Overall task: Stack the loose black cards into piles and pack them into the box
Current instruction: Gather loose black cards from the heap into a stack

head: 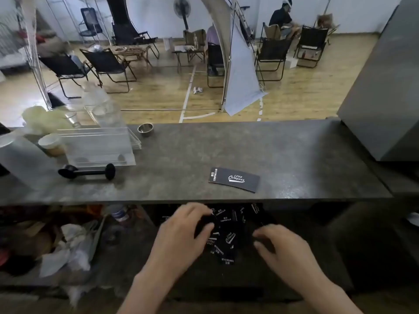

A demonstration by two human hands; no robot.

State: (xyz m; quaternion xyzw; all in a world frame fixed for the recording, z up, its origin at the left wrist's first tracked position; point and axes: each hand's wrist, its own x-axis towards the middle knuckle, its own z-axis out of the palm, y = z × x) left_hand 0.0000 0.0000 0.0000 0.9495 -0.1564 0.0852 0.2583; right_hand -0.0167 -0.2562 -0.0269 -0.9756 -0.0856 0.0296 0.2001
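Left hand [181,234] curls round loose cards [227,236] in the heap below the worktop [294,155] edge; right hand [285,250], loosely bent and seemingly empty, hovers just right of it. Another card [234,179] lies beyond on the worktop, long axis left-right

Two arms in shot, both uncovered: the left grip [181,236] is a bare hand on a bare forearm coming in from 7 o'clock, and the right grip [285,248] is the same from 5 o'clock, wrists bare, nails on its fingertips looking short
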